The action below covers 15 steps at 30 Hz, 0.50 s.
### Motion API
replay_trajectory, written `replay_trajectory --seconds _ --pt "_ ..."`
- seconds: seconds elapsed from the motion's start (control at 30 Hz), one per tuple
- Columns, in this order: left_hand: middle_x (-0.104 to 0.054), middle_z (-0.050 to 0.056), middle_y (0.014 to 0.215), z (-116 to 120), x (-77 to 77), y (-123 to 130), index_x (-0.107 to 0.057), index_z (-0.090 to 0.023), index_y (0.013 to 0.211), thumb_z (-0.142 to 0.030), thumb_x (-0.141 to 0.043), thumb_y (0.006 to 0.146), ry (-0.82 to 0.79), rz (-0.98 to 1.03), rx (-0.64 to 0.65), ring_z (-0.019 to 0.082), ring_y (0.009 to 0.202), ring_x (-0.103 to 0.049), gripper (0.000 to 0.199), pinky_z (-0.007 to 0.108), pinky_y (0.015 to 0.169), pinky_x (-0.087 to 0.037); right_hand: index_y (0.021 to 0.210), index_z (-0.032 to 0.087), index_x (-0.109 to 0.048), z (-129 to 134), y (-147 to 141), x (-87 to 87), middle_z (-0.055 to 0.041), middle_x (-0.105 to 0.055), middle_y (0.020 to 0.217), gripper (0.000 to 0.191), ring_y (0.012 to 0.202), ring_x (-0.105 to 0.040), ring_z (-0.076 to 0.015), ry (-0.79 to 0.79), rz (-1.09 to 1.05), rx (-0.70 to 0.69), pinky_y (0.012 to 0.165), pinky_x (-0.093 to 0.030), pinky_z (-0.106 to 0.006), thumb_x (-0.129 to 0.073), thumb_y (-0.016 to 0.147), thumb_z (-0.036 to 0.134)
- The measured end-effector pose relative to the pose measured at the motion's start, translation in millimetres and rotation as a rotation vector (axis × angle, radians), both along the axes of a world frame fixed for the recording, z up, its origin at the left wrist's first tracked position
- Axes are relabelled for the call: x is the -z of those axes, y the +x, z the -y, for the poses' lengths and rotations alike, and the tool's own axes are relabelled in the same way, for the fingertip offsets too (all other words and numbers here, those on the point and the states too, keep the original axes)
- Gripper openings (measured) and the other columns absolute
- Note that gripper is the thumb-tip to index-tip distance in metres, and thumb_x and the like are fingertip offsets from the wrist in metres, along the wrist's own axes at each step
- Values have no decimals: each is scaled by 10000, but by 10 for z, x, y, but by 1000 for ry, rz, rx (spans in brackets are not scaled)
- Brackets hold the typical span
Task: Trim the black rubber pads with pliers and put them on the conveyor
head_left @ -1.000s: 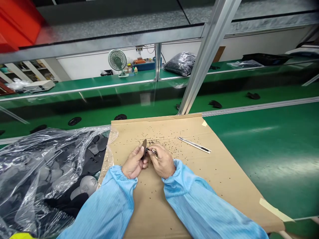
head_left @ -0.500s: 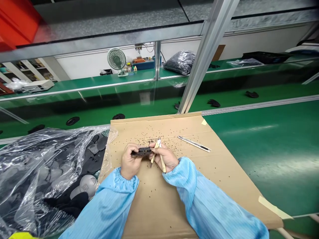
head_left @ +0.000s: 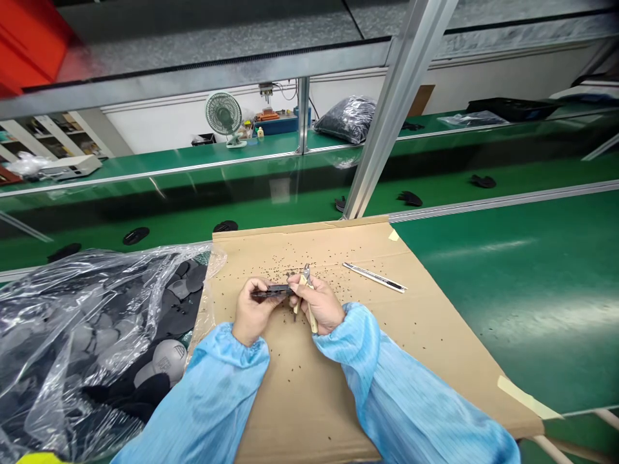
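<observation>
My left hand (head_left: 251,311) is closed on one end of a dark, flat plastic part (head_left: 271,292). In my right hand (head_left: 320,305) is a pair of cutting pliers (head_left: 307,277) with pale yellow handles, its jaws pointing away from me. The fingertips of that hand also touch the right end of the plastic part. Both hands are just above a cardboard sheet (head_left: 309,399), with small dark bits scattered around and beyond them. A slim utility knife (head_left: 374,277) lies on the cardboard to the right.
On the left, a clear plastic bag (head_left: 62,316) covers dark and grey molded pieces (head_left: 169,361). More dark pieces (head_left: 136,235) lie on the green belt (head_left: 280,209) beyond the cardboard. A metal post (head_left: 387,129) rises behind it. A fan (head_left: 224,116) stands farther back.
The plastic part has tilted, so it now shows more edge-on. Both hands keep their hold on the part and pliers. The whole view has shifted slightly.
</observation>
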<state>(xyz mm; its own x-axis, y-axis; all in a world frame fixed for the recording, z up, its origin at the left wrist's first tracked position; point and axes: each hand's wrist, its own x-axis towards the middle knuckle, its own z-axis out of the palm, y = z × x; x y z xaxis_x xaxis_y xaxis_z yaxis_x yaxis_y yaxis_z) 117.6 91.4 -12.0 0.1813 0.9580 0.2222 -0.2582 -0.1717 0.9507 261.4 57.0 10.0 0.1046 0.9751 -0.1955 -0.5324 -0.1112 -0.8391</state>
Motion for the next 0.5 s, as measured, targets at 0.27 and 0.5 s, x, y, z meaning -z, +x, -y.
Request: replay_trajectory --seconds 0.27,0.5 --pt "-631 25 833 -88 -79 -111 -571 -151 977 -224 -796 650 -628 411 426 138 748 -606 404 279 711 -497 914 190 -692 141 -39 -78 -28 -673 821 286 729 -609 -139 259 64 -190 775 -504 -334 -776 684 339" --pt "-628 32 863 -91 -77 -115 -565 -161 1086 -192 -761 691 -653 438 441 119 731 -605 442 246 673 -495 1062 201 -617 136 -49 -38 -57 -675 930 389 822 -640 -177 313 98 -205 826 -510 -386 -741 726 353"
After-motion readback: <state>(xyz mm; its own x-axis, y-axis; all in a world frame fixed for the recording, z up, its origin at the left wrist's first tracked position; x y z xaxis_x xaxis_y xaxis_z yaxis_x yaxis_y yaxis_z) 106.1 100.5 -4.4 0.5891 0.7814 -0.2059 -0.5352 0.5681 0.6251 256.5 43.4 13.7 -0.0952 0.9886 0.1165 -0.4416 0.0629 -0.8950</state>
